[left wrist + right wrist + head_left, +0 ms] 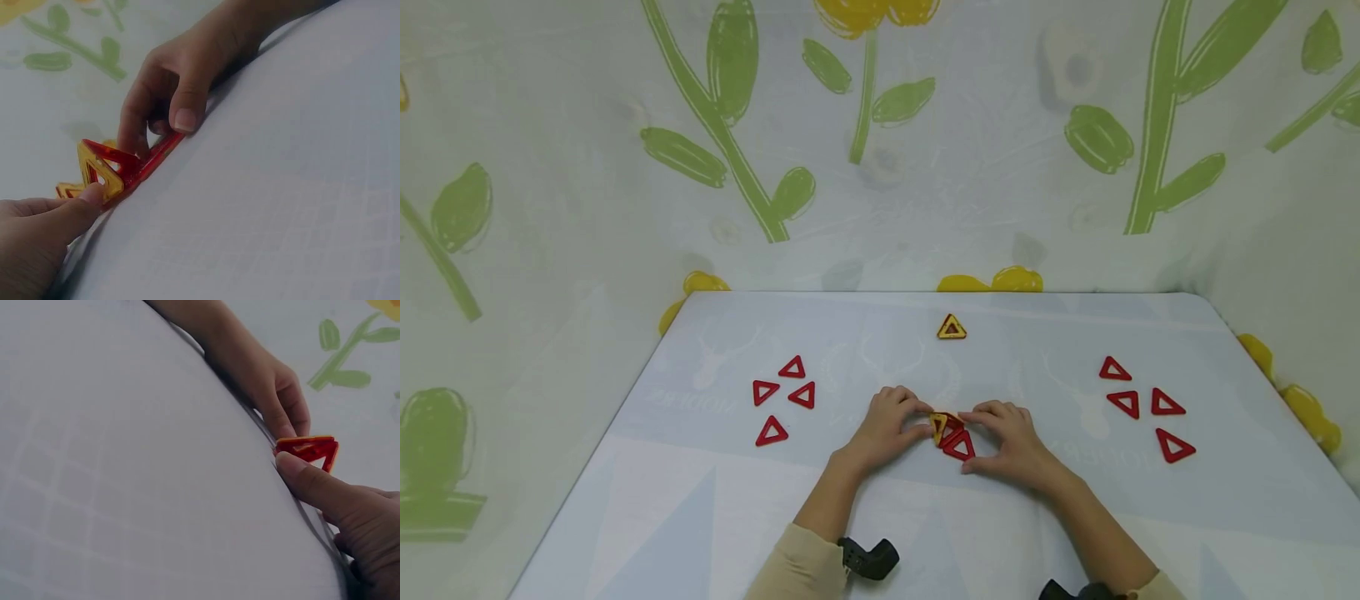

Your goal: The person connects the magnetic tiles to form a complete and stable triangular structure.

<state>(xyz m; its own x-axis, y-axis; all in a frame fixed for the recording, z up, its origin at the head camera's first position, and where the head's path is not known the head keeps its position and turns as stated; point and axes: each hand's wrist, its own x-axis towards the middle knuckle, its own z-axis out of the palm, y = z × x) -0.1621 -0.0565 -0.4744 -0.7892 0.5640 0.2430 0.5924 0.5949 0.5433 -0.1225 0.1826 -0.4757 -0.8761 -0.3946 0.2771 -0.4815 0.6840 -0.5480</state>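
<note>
My left hand (pixel 886 427) pinches a yellow-faced triangular magnetic tile (pixel 938 416) at the left side of a small cluster in the table's middle. In the left wrist view its thumb presses on this tilted yellow tile (pixel 112 187). Red triangular tiles join it, one raised and one lower, nearer red tile (pixel 972 446). My right hand (pixel 1013 446) holds the cluster's right side, index finger at the back and thumb near the front. The right wrist view has that thumb against a red tile (pixel 330 459). Fingers hide part of the joined edges.
A single yellow triangular tile (pixel 951 336) lies beyond the hands. Several red triangular tiles (pixel 760 399) lie spread at the left, and several more red tiles (pixel 1176 456) at the right. The white-blue table (pixel 700 500) meets a flower-patterned backdrop (pixel 925 208).
</note>
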